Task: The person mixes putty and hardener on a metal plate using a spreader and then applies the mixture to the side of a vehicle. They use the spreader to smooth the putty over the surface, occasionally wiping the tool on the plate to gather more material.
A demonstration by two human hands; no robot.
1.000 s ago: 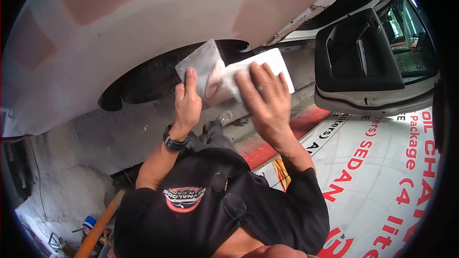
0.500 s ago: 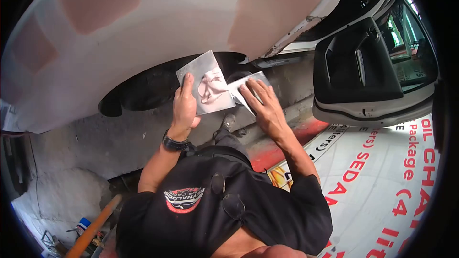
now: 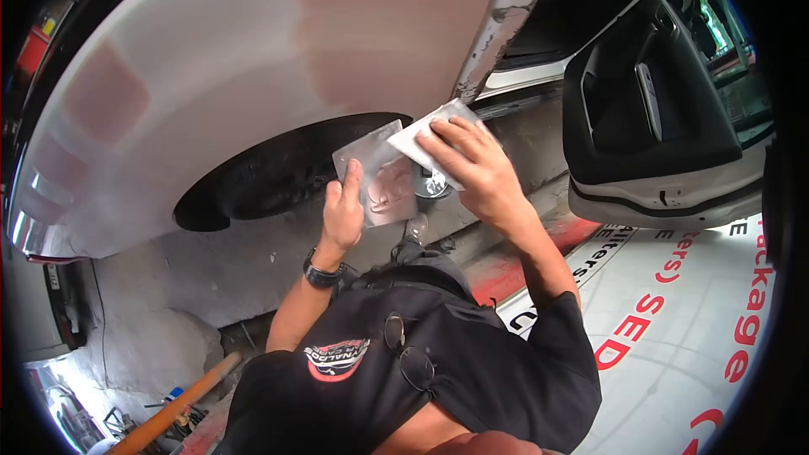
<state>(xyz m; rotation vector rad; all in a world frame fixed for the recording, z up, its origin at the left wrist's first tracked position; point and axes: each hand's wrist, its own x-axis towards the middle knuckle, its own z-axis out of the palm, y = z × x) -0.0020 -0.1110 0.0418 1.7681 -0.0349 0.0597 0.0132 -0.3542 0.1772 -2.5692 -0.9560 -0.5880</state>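
My left hand (image 3: 344, 206) grips a flat metal plate (image 3: 358, 152) by its left edge, thumb on top. A smear of pinkish paste (image 3: 391, 189) lies on the plate. My right hand (image 3: 484, 164) is closed on a thin, pale spreader (image 3: 409, 141), which is tilted above the plate's upper right corner. Beyond both hands is a white car body panel (image 3: 219, 59) with a wide pinkish patch (image 3: 388, 25) and smaller ones at the left. The wheel opening (image 3: 278, 173) shows dark just left of the plate.
An open car door (image 3: 653, 101) with black trim stands at the right. Below it lies a white banner (image 3: 657, 388) with red lettering. An orange pole (image 3: 173, 404) is at the lower left. Chipped paint marks the door frame (image 3: 497, 42).
The spreader in my right hand has lifted up off the paste toward the panel. The paste looks flatter and smaller. The view has shifted, with the panel's patches now further left.
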